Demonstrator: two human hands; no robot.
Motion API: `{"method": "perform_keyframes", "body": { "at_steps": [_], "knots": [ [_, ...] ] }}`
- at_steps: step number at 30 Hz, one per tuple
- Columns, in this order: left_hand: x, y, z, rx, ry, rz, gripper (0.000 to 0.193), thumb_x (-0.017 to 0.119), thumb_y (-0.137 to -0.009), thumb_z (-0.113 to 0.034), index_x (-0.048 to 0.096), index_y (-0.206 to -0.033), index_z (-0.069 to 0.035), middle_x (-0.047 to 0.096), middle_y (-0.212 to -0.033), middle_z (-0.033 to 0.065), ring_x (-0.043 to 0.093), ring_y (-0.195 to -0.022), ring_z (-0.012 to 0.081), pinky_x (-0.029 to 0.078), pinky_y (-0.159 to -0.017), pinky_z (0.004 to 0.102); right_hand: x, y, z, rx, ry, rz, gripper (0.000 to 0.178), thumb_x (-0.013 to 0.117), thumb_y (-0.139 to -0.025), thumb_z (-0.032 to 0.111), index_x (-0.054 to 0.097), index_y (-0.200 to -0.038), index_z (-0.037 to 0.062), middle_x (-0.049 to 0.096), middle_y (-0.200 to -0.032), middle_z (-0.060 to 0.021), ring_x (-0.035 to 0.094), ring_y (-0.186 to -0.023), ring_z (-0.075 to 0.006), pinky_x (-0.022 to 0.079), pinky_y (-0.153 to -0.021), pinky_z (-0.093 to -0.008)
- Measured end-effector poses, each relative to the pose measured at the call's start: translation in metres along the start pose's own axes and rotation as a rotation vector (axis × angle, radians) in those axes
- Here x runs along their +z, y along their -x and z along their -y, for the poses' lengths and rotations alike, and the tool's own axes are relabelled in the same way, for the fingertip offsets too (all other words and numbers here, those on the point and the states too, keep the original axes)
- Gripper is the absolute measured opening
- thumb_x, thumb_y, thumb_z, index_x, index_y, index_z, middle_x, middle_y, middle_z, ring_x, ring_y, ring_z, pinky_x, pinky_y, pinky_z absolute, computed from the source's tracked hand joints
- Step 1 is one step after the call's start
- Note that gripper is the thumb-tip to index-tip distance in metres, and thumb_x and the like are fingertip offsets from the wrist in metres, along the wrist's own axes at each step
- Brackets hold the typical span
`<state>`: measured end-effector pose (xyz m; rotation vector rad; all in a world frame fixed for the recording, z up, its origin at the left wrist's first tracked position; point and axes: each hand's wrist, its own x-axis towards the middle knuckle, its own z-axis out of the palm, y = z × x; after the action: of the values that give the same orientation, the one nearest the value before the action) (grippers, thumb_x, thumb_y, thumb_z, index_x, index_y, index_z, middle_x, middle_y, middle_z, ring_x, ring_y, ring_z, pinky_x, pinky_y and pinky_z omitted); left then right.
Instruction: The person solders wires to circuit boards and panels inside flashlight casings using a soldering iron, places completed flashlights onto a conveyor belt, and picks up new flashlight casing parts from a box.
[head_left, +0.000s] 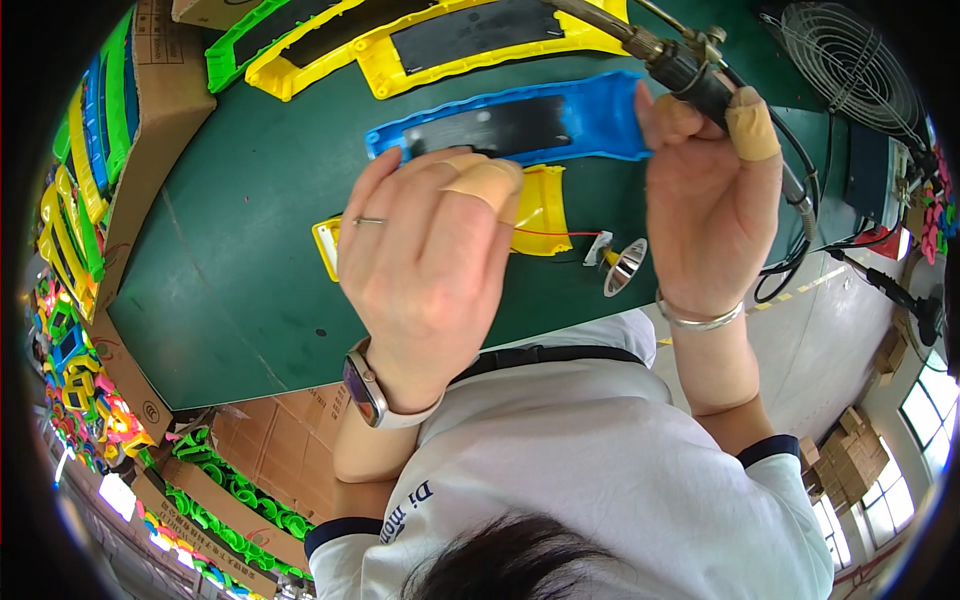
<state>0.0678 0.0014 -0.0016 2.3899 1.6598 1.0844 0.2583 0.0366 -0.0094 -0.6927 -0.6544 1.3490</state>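
Observation:
A long blue plastic shell (600,115) with a black inset panel lies crosswise in front of me. My left hand (430,260) curls its fingers over the shell's near edge at the left; its fingertips are partly hidden. At the shell's right end, my right hand (710,200) has bent fingers against the edge, its taped thumb raised beside the black handle of a soldering-iron-like tool (690,80). Below the blue shell is a yellow plastic shell (543,215), partly covered by my left hand. A red wire runs from it to a small lamp with a silver reflector (625,268).
More yellow shells (380,75) and a green shell (235,65) line the far side of the green table (230,290). A cardboard box (165,120) borders the left. A wire-guarded fan (850,60) and a dark box (870,175) with cables stand at the right.

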Motion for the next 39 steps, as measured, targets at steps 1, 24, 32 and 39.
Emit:
{"method": "perform_keyframes", "body": {
  "at_steps": [1,24,32,39],
  "knots": [
    [-0.002,-0.001,0.001,-0.023,-0.003,0.005,0.022,0.075,-0.075,-0.002,0.069,-0.095,-0.009,0.067,-0.090,0.0059,0.065,-0.086,0.0270,0.053,-0.078,0.0410,0.004,0.001,-0.002,0.042,-0.049,-0.007,0.021,0.057,-0.101,0.015,0.060,-0.113,-0.0014,0.064,-0.103,-0.0090,0.059,-0.089,-0.0175,0.047,-0.086,-0.0333],
    [-0.041,-0.038,0.019,-0.232,-0.093,0.511,0.010,0.069,-0.083,-0.004,0.070,-0.093,-0.005,0.067,-0.084,0.0080,0.065,-0.070,0.0259,0.050,-0.062,0.0322,-0.012,0.015,0.036,0.243,0.489,0.133,0.036,0.075,-0.083,-0.001,0.060,-0.116,-0.0072,0.072,-0.104,-0.0125,0.069,-0.089,-0.0137,0.057,-0.080,-0.0242],
    [-0.040,-0.038,0.020,-0.198,-0.114,0.501,0.009,0.069,-0.083,-0.004,0.069,-0.092,-0.006,0.067,-0.084,0.0077,0.065,-0.070,0.0253,0.050,-0.061,0.0323,-0.005,0.014,0.033,0.252,0.562,0.143,0.037,0.076,-0.083,0.000,0.060,-0.116,-0.0060,0.072,-0.102,-0.0103,0.068,-0.093,-0.0112,0.056,-0.083,-0.0228],
    [-0.040,-0.038,0.019,-0.193,-0.106,0.500,0.009,0.069,-0.083,-0.005,0.069,-0.091,-0.006,0.066,-0.082,0.0075,0.064,-0.068,0.0254,0.050,-0.060,0.0328,-0.003,0.016,0.032,0.240,0.555,0.139,0.031,0.075,-0.085,0.000,0.063,-0.113,-0.0063,0.072,-0.099,-0.0091,0.068,-0.090,-0.0115,0.056,-0.081,-0.0223]
  ]
}}
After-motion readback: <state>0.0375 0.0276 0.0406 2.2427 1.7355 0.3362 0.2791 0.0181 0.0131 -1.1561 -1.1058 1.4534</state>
